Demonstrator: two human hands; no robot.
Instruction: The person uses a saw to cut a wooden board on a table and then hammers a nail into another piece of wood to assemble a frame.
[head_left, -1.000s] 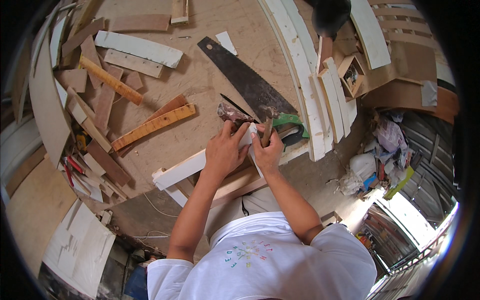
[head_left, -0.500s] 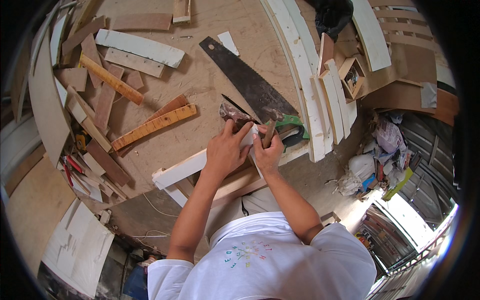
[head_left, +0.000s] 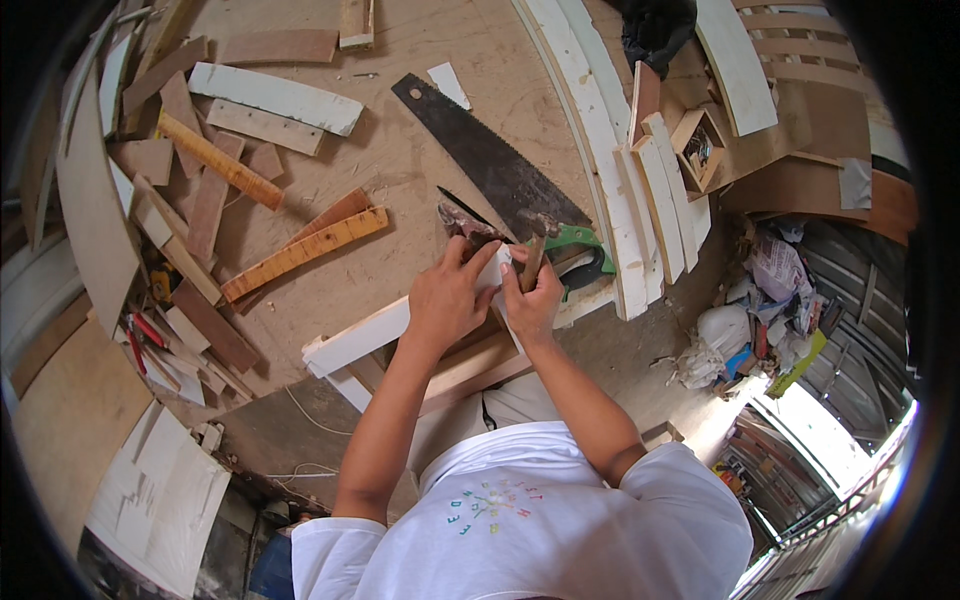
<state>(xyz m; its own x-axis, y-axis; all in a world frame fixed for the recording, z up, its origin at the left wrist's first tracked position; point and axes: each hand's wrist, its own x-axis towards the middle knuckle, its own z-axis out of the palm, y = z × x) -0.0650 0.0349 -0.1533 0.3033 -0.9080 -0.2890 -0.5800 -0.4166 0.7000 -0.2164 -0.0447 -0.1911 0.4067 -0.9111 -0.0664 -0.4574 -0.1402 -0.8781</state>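
Observation:
At the table's near edge lies a box-like wooden frame with a white top board. My left hand grips the right end of that board, with its fingers and thumb at the corner. Close beside it, my right hand holds a hammer by its wooden handle, and its thumb and fingertips reach the same corner. The hammer's head points away from me. Just past my left fingertips is a worn reddish-brown object, partly hidden, of a kind I cannot make out. Anything small between my fingers is hidden.
A handsaw with a green handle lies beyond my hands. Two orange-brown wood strips lie to the left, near piled offcuts and red-handled pliers. Long white boards and a small wooden box stand right.
The whole view has shifted slightly to the left. Both hands keep nearly the same place at the board's corner, and the hammer stays in my right hand.

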